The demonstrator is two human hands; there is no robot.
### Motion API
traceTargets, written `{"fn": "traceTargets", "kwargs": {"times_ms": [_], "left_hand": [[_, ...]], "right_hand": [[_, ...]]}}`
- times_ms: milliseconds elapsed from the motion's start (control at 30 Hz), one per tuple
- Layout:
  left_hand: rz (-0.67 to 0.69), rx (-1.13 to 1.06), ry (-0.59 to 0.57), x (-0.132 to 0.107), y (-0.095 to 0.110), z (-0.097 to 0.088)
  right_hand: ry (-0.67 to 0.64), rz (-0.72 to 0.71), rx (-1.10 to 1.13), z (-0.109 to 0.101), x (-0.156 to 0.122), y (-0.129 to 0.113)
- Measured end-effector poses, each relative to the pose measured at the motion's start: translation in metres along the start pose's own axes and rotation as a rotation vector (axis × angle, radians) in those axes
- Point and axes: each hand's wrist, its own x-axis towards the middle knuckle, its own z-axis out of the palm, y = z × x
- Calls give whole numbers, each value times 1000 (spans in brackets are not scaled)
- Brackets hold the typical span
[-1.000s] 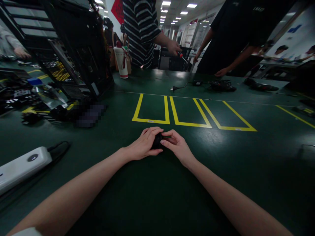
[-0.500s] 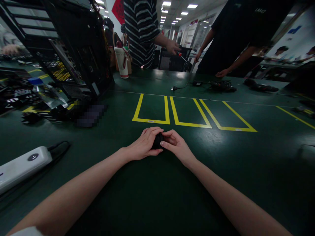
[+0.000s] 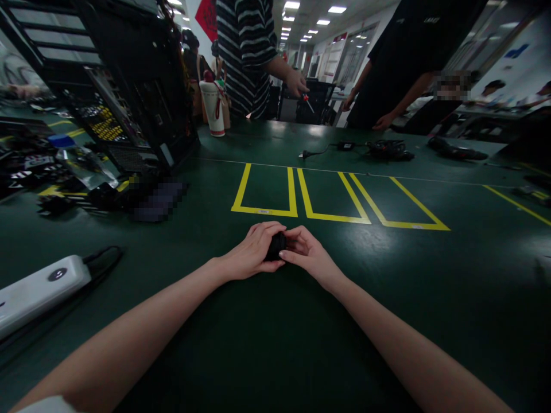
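Note:
A small black object (image 3: 275,245) sits between my two hands on the dark green table (image 3: 275,344), just in front of the yellow taped boxes (image 3: 331,198). My left hand (image 3: 252,252) curls round its left side, fingers closed over the top. My right hand (image 3: 307,255) pinches it from the right with bent fingers. Most of the object is hidden by my fingers, so I cannot tell what it is.
A white power strip (image 3: 37,292) lies at the near left. A black open computer case (image 3: 138,86) and loose parts stand at the far left. Across the table two people stand, one holding a red screwdriver (image 3: 306,100). A black cable and plug (image 3: 318,152) lie beyond the boxes.
My hands stay in place on the black object, the right fingers shifting slightly. The striped-shirt person's hand with the screwdriver has moved left and back.

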Motion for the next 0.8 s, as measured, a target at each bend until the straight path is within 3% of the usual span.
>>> {"fn": "traceTargets", "kwargs": {"times_ms": [267,400,567,800], "left_hand": [[16,-5,34,1,-3,4],[14,-3,23,1,-4,5],[-4,-14,-4,0,-1,0],[0,-19,-4,1,1,-1]], "right_hand": [[82,6,-69,3,0,0],[36,36,-44,1,1,-1],[-19,-34,33,-1,1,3],[76,-1,-44,2,-1,1]]}}
